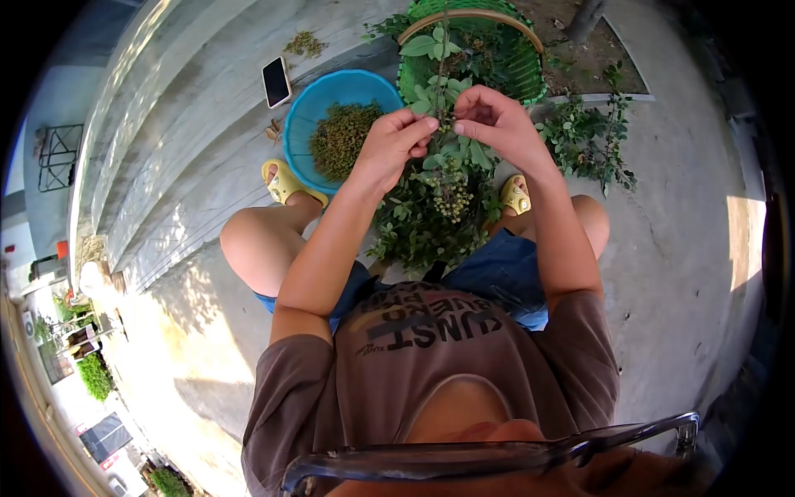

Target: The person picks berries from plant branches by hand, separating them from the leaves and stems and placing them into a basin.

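My left hand [393,147] pinches thumb against fingertips at the stem of a leafy branch [443,87]. From the other side my right hand [501,128] has its fingers curled in at the same stem, thumb close to a few small berries there. Exactly what lies between its fingertips is too small to make out. Below the hands, between the legs, is a heap of cut leafy branches [406,219] with a cluster of small greenish berries [450,195] showing. A blue plastic basin [300,124] beside my left hand holds a pile of picked brownish-green berries [344,139].
A green woven basket [410,70] with a tan handle holds more branches beyond the hands. Further leafy branches [588,137] lie on the concrete at right. A phone [276,82] and a small pile of plant bits [305,44] rest on the steps at left.
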The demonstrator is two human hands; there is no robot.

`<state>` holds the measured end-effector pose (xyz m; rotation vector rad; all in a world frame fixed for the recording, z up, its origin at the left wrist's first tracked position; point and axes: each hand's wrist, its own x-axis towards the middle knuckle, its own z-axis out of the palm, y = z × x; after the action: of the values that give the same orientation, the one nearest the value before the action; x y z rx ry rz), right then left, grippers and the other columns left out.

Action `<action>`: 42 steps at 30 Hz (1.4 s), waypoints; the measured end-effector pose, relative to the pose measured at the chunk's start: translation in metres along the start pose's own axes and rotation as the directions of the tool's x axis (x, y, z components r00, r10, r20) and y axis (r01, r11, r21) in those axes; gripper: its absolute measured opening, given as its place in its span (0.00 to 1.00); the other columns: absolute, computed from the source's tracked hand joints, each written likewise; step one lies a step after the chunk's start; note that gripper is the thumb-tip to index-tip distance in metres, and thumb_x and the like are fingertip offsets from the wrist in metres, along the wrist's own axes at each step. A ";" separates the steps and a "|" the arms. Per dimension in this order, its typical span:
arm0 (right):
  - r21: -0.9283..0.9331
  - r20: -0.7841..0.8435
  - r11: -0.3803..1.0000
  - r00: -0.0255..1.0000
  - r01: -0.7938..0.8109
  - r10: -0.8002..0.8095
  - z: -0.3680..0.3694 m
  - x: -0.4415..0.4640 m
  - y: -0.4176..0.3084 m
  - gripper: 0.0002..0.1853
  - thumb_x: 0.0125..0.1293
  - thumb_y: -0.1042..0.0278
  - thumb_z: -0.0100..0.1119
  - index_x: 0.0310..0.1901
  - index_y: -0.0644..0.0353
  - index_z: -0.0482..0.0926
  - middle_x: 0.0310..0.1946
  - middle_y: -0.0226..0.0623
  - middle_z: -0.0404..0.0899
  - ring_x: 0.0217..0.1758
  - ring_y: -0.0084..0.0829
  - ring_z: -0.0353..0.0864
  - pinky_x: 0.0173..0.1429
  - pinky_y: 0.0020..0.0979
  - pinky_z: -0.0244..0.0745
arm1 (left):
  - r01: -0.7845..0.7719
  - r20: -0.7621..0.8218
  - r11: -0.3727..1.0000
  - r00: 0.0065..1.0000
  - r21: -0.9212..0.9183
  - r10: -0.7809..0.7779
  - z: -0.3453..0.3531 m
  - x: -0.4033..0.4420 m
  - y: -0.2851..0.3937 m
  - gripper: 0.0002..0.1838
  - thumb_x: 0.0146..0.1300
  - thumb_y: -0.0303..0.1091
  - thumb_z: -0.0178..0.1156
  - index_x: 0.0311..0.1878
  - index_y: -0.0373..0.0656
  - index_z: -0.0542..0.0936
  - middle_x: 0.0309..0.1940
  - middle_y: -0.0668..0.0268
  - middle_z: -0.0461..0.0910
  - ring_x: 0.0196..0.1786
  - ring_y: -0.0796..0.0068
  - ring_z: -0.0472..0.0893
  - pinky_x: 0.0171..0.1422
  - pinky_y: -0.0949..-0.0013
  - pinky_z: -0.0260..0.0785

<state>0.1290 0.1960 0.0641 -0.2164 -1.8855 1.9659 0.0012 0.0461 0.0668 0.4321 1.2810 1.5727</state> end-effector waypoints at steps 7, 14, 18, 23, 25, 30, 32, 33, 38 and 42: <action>-0.391 0.014 0.909 0.989 0.143 -0.150 0.011 -0.012 -0.011 0.04 0.55 0.75 0.62 0.33 0.62 0.79 0.26 0.27 0.75 0.27 0.17 0.71 0.31 0.20 0.68 | -0.027 -0.021 0.994 0.999 0.104 0.029 -0.001 -0.016 -0.003 0.06 0.62 0.31 0.58 0.36 0.37 0.74 0.25 0.72 0.68 0.26 0.85 0.64 0.29 0.80 0.56; -0.502 0.104 0.822 0.962 0.269 -0.251 0.017 -0.015 -0.009 0.04 0.56 0.76 0.61 0.33 0.64 0.78 0.25 0.32 0.72 0.27 0.23 0.73 0.32 0.24 0.68 | -0.121 -0.005 0.957 0.992 0.264 0.127 -0.004 -0.023 -0.008 0.07 0.61 0.32 0.60 0.38 0.40 0.76 0.27 0.77 0.70 0.28 0.88 0.65 0.31 0.80 0.59; -0.588 0.098 0.740 0.937 0.326 -0.335 0.020 -0.015 -0.007 0.04 0.53 0.75 0.62 0.31 0.62 0.78 0.25 0.33 0.73 0.26 0.27 0.75 0.32 0.27 0.68 | -0.214 -0.021 0.887 0.970 0.408 0.244 -0.004 -0.022 -0.012 0.08 0.60 0.32 0.60 0.37 0.39 0.76 0.27 0.76 0.72 0.29 0.87 0.67 0.32 0.78 0.61; -0.808 0.168 0.436 0.864 0.397 -0.475 0.026 -0.016 -0.014 0.04 0.49 0.72 0.62 0.28 0.57 0.77 0.24 0.29 0.73 0.28 0.30 0.75 0.33 0.30 0.66 | -0.333 -0.008 0.765 0.915 0.551 0.404 -0.004 -0.020 -0.018 0.08 0.58 0.32 0.61 0.34 0.37 0.74 0.25 0.71 0.72 0.27 0.83 0.68 0.31 0.75 0.62; -0.835 0.176 0.379 0.846 0.399 -0.503 0.028 -0.016 -0.012 0.04 0.48 0.70 0.61 0.26 0.54 0.76 0.23 0.27 0.72 0.29 0.29 0.76 0.34 0.31 0.65 | -0.347 -0.014 0.710 0.893 0.613 0.449 -0.001 -0.023 -0.017 0.09 0.57 0.32 0.61 0.32 0.37 0.73 0.24 0.68 0.71 0.25 0.82 0.68 0.30 0.74 0.62; -0.622 -0.092 0.754 0.937 0.211 -0.337 0.033 -0.014 0.006 0.04 0.46 0.73 0.61 0.25 0.61 0.76 0.22 0.31 0.73 0.25 0.30 0.76 0.29 0.29 0.68 | -0.387 0.047 0.442 0.792 0.809 0.608 0.009 -0.025 -0.016 0.10 0.58 0.31 0.61 0.31 0.35 0.72 0.24 0.73 0.69 0.26 0.87 0.63 0.29 0.77 0.58; -0.610 -0.159 0.777 0.935 0.160 -0.317 0.030 -0.014 0.006 0.04 0.47 0.74 0.60 0.25 0.62 0.76 0.21 0.32 0.72 0.24 0.28 0.75 0.28 0.27 0.68 | -0.396 0.054 0.422 0.778 0.815 0.625 0.010 -0.025 -0.019 0.09 0.59 0.31 0.60 0.31 0.36 0.72 0.24 0.73 0.69 0.25 0.86 0.63 0.28 0.77 0.58; -0.594 -0.223 0.797 0.929 0.111 -0.296 0.029 -0.013 0.006 0.04 0.47 0.75 0.59 0.24 0.64 0.75 0.21 0.32 0.72 0.23 0.26 0.74 0.27 0.26 0.68 | -0.405 0.061 0.402 0.763 0.822 0.644 0.011 -0.025 -0.020 0.09 0.60 0.30 0.60 0.31 0.36 0.72 0.24 0.74 0.69 0.25 0.86 0.63 0.28 0.76 0.58; -0.415 -0.219 0.906 0.957 0.085 -0.190 -0.001 -0.015 -0.011 0.06 0.54 0.73 0.60 0.25 0.65 0.75 0.20 0.28 0.68 0.24 0.18 0.68 0.28 0.22 0.64 | -0.433 -0.008 0.649 0.828 0.625 0.560 -0.013 -0.016 -0.031 0.04 0.63 0.29 0.57 0.38 0.38 0.75 0.27 0.76 0.70 0.27 0.87 0.64 0.31 0.81 0.57; -0.330 0.124 0.932 0.986 0.150 -0.115 -0.006 -0.022 -0.020 0.07 0.54 0.71 0.64 0.26 0.63 0.76 0.27 0.26 0.70 0.28 0.17 0.68 0.30 0.21 0.59 | -0.286 -0.109 0.940 0.945 0.188 0.309 -0.006 -0.025 -0.017 0.05 0.61 0.29 0.59 0.38 0.40 0.76 0.29 0.76 0.72 0.28 0.86 0.65 0.32 0.79 0.60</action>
<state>0.1552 0.1931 0.0797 -0.0822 -2.2370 1.5821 0.0146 0.0202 0.0577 0.6614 1.5177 1.7757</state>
